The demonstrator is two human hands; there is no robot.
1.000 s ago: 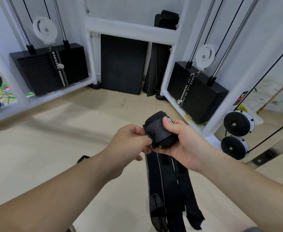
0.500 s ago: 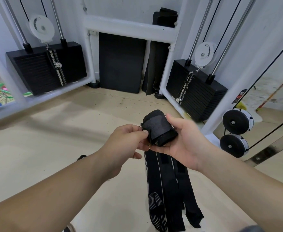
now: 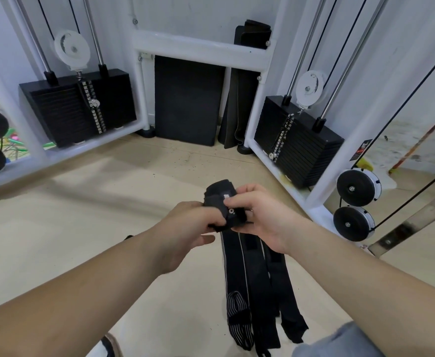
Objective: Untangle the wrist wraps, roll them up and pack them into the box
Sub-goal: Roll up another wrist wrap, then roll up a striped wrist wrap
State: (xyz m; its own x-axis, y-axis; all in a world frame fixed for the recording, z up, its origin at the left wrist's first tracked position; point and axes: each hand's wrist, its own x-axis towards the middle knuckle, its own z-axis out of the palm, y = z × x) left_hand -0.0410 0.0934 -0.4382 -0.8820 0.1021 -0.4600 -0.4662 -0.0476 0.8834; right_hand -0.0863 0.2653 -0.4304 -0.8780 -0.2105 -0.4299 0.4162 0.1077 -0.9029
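Note:
A black rolled wrist wrap [image 3: 220, 197] sits between both hands at chest height, in the middle of the view. My left hand [image 3: 185, 228] pinches its lower left edge. My right hand [image 3: 260, 215] closes over its right side, thumb on top by a white logo. Below the roll, several black wrist wrap straps [image 3: 252, 279] hang straight down, one with a grey striped end. No box is in view.
A white cable machine frame [image 3: 198, 50] surrounds the spot, with black weight stacks at left [image 3: 77, 106] and right [image 3: 296, 148]. Black mats [image 3: 188, 99] lean against the back wall. Black pulley wheels [image 3: 356, 188] stand at right. The floor is beige.
My right hand's fingers have shifted over the top of the roll, and my left hand has moved under its lower edge. The roll has turned slightly.

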